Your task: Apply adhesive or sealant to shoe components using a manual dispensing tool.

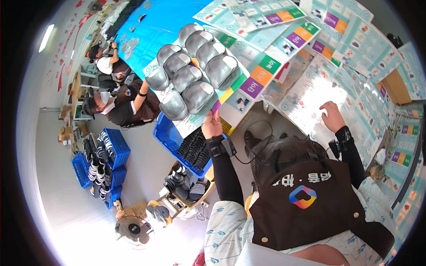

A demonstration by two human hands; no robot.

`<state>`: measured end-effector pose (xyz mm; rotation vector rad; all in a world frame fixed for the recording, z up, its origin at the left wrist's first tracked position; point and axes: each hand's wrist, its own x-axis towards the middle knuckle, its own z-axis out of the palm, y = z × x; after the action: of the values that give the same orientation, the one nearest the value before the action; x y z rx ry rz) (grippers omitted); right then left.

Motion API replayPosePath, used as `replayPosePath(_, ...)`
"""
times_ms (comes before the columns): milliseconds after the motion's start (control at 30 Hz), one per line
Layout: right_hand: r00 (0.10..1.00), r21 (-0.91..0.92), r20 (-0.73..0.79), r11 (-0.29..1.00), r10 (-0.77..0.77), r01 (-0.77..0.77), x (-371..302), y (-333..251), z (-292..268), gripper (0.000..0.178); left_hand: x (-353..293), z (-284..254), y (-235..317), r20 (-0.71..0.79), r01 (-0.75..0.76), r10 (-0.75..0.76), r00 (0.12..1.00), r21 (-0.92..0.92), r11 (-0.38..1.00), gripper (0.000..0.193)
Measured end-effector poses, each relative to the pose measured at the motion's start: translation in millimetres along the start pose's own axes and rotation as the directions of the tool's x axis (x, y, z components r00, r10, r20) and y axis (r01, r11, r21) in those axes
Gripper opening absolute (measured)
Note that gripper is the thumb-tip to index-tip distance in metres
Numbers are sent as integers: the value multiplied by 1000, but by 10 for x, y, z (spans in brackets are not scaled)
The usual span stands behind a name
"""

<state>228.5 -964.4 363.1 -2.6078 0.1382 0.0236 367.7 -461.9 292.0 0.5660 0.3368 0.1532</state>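
In the head view, my one feed, I have the left hand (212, 125) at the near edge of a printed board (226, 95). That grip looks closed, with the fingers bent on the edge; how much weight it takes I cannot tell. The right hand (332, 117) is loosely curled, with nothing visible in its grip, over the counter (310, 99) with printed sheets.

The rounded grey pieces (186, 79), perhaps shoe parts, sit on the board in close rows. I count about ten. A co-worker (126, 104) sits beyond, one arm reaching to the board's far side.

As I judge it, laying out is done for this board, as the rows nearly fill it. Whether the pieces themselves are finished, I can't tell. Dark pieces (194, 148) fill much of the blue basket (166, 135) just below; whether those are done or waiting is unclear.
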Motion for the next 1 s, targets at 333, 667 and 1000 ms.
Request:
replayPosePath(333, 999, -52, -33, 998, -35, 33, 462, -446, 577, 23, 1638, -39, 972, 5, -35, 35, 999, 0, 999, 28)
replayPosePath(667, 967, -39, 19, 966, 256, -255, 934, -1294, 1052, 21, 4060, 404, 1435, 7, -117, 118, 993, -75, 990, 19)
replayPosePath(1000, 899, -107, 51, 897, 435, -428, 950, -1283, 1052, 20, 5860, 1081, 1384, 12, -105, 109, 994, -170, 980, 14)
